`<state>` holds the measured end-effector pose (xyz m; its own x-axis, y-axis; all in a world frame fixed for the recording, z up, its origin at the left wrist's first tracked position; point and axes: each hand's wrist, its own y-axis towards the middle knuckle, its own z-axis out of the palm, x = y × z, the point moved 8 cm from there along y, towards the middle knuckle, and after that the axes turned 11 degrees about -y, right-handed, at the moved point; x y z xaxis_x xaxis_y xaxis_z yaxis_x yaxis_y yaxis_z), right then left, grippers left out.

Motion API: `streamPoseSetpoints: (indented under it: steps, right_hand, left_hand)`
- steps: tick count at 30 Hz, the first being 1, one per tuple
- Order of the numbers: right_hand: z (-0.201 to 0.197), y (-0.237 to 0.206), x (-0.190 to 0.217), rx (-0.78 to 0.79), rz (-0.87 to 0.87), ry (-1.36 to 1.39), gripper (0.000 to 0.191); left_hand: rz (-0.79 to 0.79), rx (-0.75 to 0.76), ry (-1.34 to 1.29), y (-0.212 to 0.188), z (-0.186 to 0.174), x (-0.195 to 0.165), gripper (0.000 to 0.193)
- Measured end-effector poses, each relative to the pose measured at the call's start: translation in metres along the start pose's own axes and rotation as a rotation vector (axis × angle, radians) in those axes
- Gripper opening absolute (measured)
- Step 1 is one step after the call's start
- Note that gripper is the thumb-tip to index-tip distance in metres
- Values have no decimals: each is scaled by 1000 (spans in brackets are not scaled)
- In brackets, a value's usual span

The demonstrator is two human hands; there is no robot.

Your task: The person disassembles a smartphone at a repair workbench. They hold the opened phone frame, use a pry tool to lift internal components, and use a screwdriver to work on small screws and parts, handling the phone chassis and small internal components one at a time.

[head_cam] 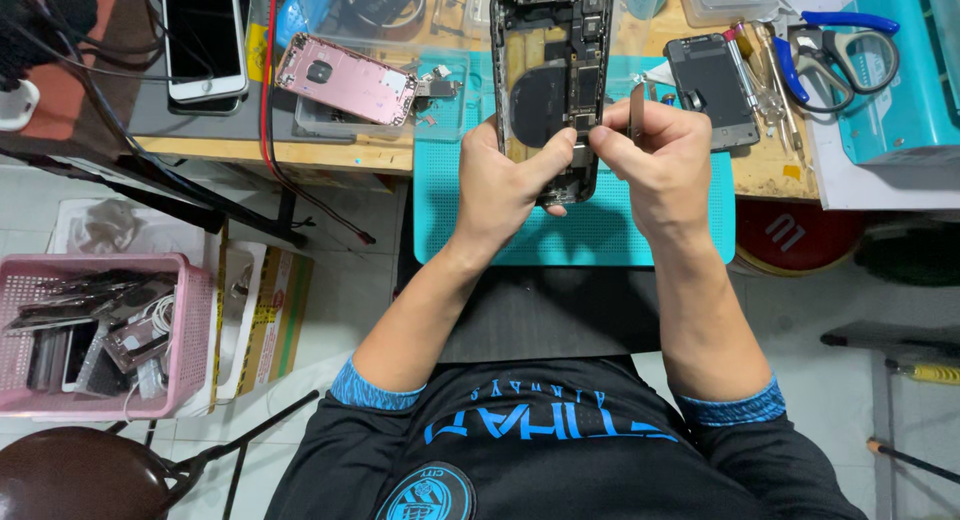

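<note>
Hands over teal mat (600, 230) edge, left hand (500, 185) gripping opened phone (550, 80), right hand (660, 155) pinching thin tool (637, 110)

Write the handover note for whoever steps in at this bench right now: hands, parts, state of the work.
Left hand: grips the opened black phone body, innards exposed, above the teal work mat.
Right hand: pinches a thin metal tool at the phone's lower edge.
Nearby: pink phone back shell in a clear tray, detached black screen, blue-handled scissors.
Done: phone opened, screen off.
Left: cannot tell.
</note>
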<state>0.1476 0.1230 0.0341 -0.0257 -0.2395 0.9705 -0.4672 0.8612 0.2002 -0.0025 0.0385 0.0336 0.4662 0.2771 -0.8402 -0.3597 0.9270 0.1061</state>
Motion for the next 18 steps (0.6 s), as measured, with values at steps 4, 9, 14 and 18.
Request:
streamPoseSetpoints:
  steps: [4, 9, 14, 18]
  right_hand:
    - [1, 0, 5, 26, -43, -8, 3]
    - [1, 1, 6, 36, -38, -21, 3]
    - [2, 2, 5, 42, -18, 42, 4]
    - [3, 2, 8, 54, -45, 65, 4]
  left_hand:
    - [5, 6, 13, -1, 0, 0, 20]
    - [16, 10, 24, -2, 2, -2, 19]
    - [0, 13, 13, -1, 2, -3, 19]
    - [4, 25, 1, 0, 3, -2, 19]
